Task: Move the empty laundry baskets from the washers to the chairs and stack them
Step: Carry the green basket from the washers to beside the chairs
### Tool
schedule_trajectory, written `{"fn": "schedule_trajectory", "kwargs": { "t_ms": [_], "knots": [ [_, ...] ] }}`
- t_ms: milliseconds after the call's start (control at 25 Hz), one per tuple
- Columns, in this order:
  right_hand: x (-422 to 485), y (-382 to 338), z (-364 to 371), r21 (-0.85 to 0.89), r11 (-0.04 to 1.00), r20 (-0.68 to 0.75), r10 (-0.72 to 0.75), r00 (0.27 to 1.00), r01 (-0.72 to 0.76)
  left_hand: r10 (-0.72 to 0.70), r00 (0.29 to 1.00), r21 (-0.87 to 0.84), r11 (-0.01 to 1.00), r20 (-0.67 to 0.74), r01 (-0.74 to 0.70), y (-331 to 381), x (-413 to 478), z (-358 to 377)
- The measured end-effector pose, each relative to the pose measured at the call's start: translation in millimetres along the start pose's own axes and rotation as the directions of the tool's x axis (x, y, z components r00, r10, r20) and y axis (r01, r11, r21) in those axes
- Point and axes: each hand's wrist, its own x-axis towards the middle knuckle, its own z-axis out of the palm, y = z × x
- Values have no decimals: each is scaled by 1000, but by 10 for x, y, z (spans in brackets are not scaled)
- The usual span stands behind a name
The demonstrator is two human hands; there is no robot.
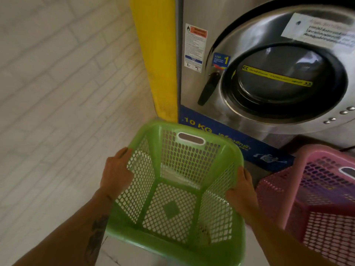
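An empty green mesh laundry basket (176,191) sits low in the middle of the view, just in front of a steel front-loading washer (269,77). My left hand (117,173) grips its left rim and my right hand (242,191) grips its right rim. Whether the basket rests on the floor or is lifted I cannot tell. An empty pink mesh basket (322,200) stands right beside it, at the lower right, partly cut off by the frame edge.
The washer's round door is closed, with a black handle (208,87) on its left. A yellow panel (159,60) runs down the washer's left side. A white brick-pattern wall (63,83) fills the left. No chairs are in view.
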Motion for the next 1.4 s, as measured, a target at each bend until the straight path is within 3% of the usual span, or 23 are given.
{"fn": "schedule_trajectory", "kwargs": {
  "t_ms": [200,360,680,800,960,1200,1400],
  "knots": [
    [-387,186,713,-19,999,91,31,995,-29,-141,987,-67,988,-71,137,-533,-928,248],
    [-394,495,1435,-30,999,61,36,997,-34,-201,978,-98,976,-61,194,-1019,-1382,793],
    [-648,970,2075,-19,1000,76,-9,997,11,-298,927,-71,944,230,321,-1434,-1852,1244],
    [-750,897,1872,-54,998,147,-11,989,19,-350,863,10,928,365,372,-1272,-1798,1001],
    [-1171,627,1405,-39,996,190,-70,979,79,-412,825,-62,881,387,469,-716,-1820,426],
    [-1996,441,267,-25,995,71,-98,993,100,-219,909,-236,920,355,314,494,-1882,-409],
    [-2408,805,-953,82,994,-12,-71,997,71,-50,954,-325,934,295,149,1712,-1842,-738]
  ]
}}
